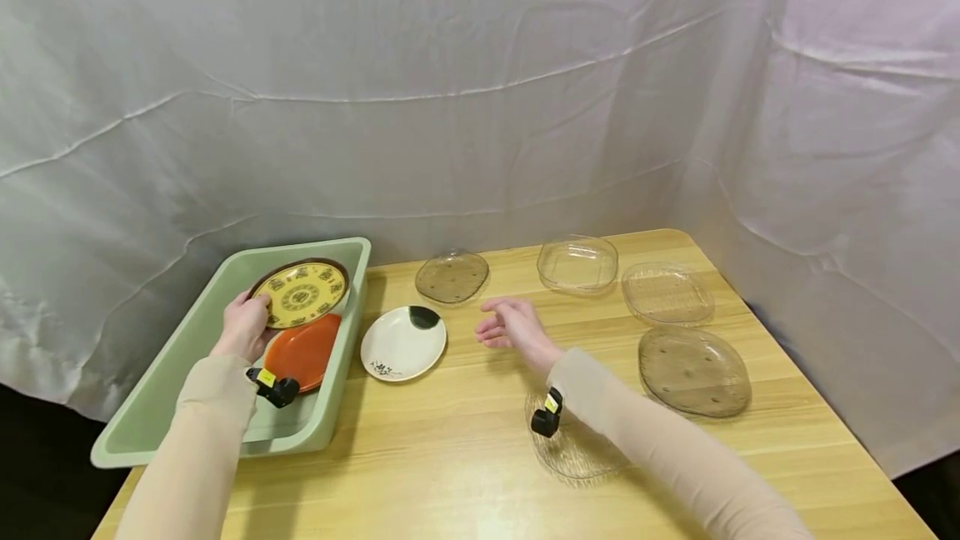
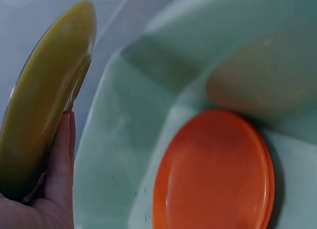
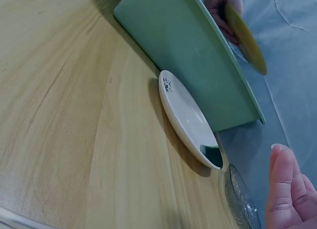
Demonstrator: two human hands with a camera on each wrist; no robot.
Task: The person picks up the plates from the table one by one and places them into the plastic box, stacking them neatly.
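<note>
Left grip (image 1: 244, 326) pinching; right grip (image 1: 517, 329) hovering, fingers (image 3: 282, 184) relaxed

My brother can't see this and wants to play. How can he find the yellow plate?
Look for the big green tub at the left of the table. Over it, a left hand holds the yellow plate by its edge. Unlike the plain orange plate below, it has a dark brown rim and dark patterns.

A wooden table (image 1: 435, 465) bears a green tub (image 1: 342, 377), a white plate (image 1: 401, 346) and five see-through dishes (image 1: 693, 370).
</note>
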